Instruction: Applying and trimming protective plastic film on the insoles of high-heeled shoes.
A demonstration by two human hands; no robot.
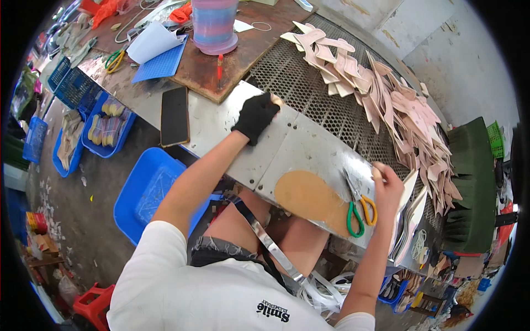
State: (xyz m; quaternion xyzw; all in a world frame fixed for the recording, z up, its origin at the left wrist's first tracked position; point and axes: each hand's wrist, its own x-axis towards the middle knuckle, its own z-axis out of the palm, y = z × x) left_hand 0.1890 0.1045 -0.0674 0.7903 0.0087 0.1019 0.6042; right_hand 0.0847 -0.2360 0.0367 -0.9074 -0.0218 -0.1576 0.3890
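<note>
My left hand [255, 118], in a black glove with bare fingertips, is closed at the far left part of the metal plate [265, 157]. What its fingers hold, if anything, is hidden. At the plate's right end my bare right hand [388, 181] has its fingers curled; I cannot make out anything in them. Just left of it lies a pair of scissors [359, 201] with one green and one orange handle. Partly under the scissors is a flat tan sole-shaped piece [309, 196]. A stack of pale cut pieces [409, 218] stands right of my right wrist.
Pale pink shoe-shaped pieces [381, 91] heap on the black mesh [314, 113] beyond the plate. A phone [174, 117] lies left, near a red-handled tool [220, 69] and a plastic jug [214, 25]. A blue basin [146, 190] is below left. A shiny strip [270, 243] crosses my lap.
</note>
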